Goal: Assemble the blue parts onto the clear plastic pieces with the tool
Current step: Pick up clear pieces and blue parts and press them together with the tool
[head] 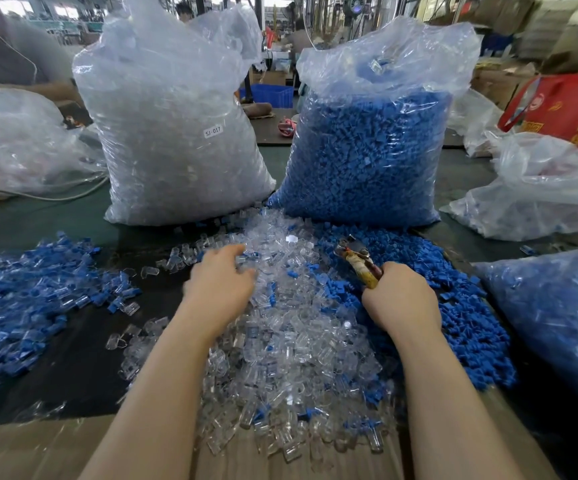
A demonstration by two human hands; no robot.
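1. Your left hand lies with curled fingers on the clear pieces heaped mid-worktop; whether it holds one, you cannot tell.
2. Your right hand grips the tool, beside the blue parts piled toward the worktop's right edge.

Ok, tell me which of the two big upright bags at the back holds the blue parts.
The right-hand bag, behind the hand gripping the tool: it is packed with blue parts. The left bag, labelled SJ-017, holds only clear pieces.
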